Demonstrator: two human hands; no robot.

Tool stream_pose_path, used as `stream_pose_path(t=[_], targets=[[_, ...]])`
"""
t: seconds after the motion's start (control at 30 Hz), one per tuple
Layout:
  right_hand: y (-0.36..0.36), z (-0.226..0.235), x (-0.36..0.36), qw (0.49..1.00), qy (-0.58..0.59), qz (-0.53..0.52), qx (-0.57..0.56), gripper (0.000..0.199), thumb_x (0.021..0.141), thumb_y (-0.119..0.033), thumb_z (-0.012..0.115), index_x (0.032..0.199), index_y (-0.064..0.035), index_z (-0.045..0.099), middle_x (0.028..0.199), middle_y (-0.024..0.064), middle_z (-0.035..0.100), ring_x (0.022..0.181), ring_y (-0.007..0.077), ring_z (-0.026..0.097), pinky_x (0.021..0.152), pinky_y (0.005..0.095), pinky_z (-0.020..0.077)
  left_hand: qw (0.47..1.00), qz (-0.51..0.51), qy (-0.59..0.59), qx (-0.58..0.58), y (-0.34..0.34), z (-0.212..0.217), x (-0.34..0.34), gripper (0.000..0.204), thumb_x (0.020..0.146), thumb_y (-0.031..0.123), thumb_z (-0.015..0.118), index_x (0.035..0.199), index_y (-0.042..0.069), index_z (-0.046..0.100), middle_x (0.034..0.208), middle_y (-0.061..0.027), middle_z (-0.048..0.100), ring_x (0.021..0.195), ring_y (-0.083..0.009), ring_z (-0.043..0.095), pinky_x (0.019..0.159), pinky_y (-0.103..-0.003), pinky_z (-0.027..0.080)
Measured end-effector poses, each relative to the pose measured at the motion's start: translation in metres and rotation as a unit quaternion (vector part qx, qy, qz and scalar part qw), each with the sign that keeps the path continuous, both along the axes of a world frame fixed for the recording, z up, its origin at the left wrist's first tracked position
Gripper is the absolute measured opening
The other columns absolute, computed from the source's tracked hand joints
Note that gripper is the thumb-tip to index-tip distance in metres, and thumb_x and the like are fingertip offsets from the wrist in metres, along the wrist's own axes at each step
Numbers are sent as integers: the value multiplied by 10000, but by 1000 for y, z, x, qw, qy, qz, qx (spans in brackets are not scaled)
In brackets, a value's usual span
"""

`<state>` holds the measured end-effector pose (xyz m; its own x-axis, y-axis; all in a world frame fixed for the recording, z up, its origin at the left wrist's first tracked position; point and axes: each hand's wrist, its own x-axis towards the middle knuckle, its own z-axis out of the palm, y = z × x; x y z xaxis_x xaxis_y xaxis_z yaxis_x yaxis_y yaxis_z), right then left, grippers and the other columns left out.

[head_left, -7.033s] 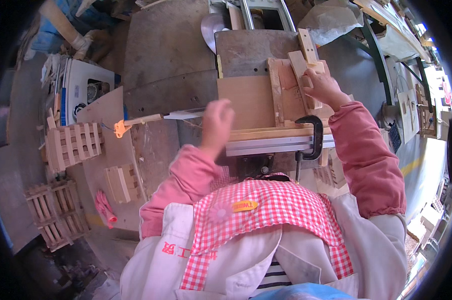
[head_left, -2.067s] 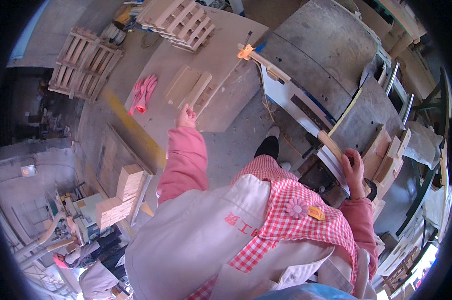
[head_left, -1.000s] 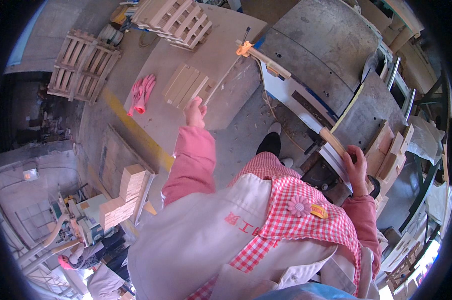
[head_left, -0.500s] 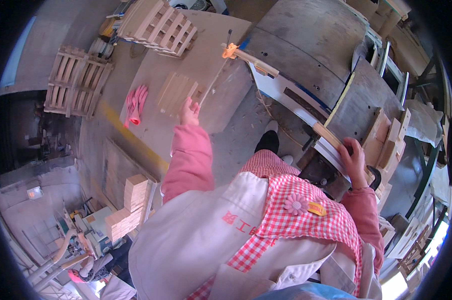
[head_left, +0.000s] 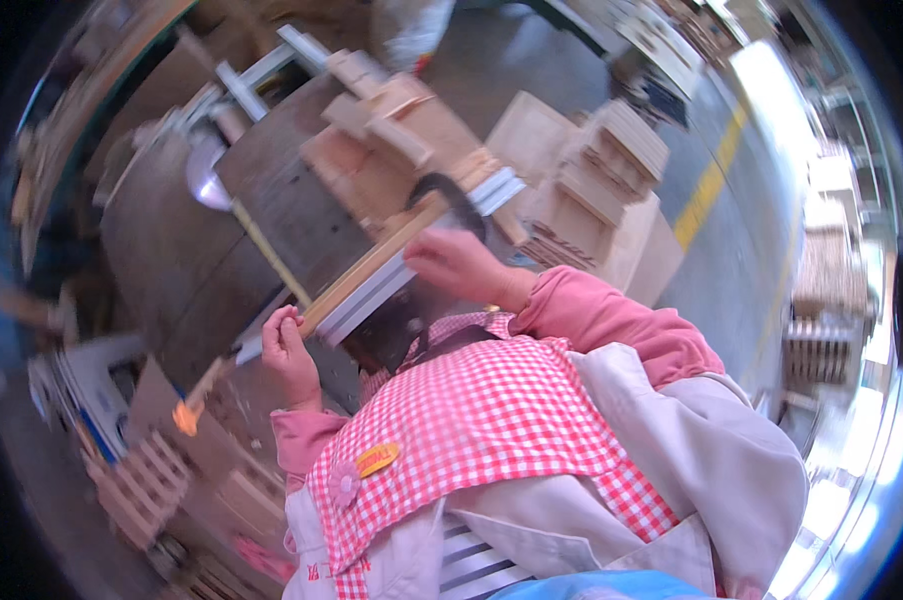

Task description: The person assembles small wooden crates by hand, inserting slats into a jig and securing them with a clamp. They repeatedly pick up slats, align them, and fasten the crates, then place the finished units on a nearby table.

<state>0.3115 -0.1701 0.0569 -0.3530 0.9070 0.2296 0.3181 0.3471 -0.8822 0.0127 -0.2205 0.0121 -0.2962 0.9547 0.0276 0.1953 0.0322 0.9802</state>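
A long wooden strip [head_left: 376,262] lies along a silver metal rail [head_left: 371,295] at the front of a dark machine table [head_left: 291,210]. At the strip's near-left end, my left hand [head_left: 291,360] has its fingers curled together; whether they grip the strip is unclear. My right hand [head_left: 461,268] is beside the strip's far-right part, just below a black curved handle [head_left: 451,195]. Motion blurs its fingers, and nothing plainly shows in them. Loose wooden boards and blocks [head_left: 396,125] are piled on the table beyond the strip.
More stacked wooden pieces [head_left: 596,190] stand to the right. A yellow line [head_left: 711,180] crosses the floor there. At lower left are an orange knob-like piece [head_left: 186,418], a wooden pallet [head_left: 146,488] and pink gloves [head_left: 263,556]. A shiny round metal part [head_left: 207,175] is near the table's far side.
My view has swung to the right. My left hand has come from over the floor area to the strip's end. My right hand stays near the rail.
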Motion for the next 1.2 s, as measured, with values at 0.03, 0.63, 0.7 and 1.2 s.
stream_pose_path(t=[0.03, 0.63, 0.7, 1.2], targets=[[-8, 4, 13, 999, 4, -28, -16, 145, 886, -141, 666, 951, -21, 619, 828, 146, 643, 738, 282, 633, 665, 350, 502, 997, -39, 62, 15, 14, 3, 11, 166, 966, 75, 535, 1066, 0, 644, 1003, -70, 665, 898, -158, 624, 832, -290, 499], [-43, -90, 276, 765, -461, -449, -30, 364, 730, -193, 781, 1041, -130, 602, 1129, 58, 537, 1123, 276, 486, 955, 420, 406, 922, -198, 320, 90, 60, -17, 74, 130, 873, 61, 586, 978, 6, 642, 1018, -145, 640, 971, -310, 616, 867, -388, 487], [-37, -93, 277, 759, -479, -437, -54, 361, 725, -189, 779, 1034, -130, 603, 1117, 57, 539, 1113, 276, 486, 947, 418, 410, 921, -197, 326, 86, 60, -17, 74, 129, 874, 64, 584, 975, 8, 642, 1015, -145, 640, 971, -313, 614, 866, -392, 486], [-41, -91, 275, 756, -523, -391, -33, 359, 719, -182, 761, 1029, -151, 584, 1028, 41, 564, 1065, 259, 487, 920, 405, 389, 915, -190, 341, 99, 59, -18, 76, 136, 903, 93, 567, 974, 5, 643, 1008, -146, 644, 950, -310, 615, 850, -383, 485]])
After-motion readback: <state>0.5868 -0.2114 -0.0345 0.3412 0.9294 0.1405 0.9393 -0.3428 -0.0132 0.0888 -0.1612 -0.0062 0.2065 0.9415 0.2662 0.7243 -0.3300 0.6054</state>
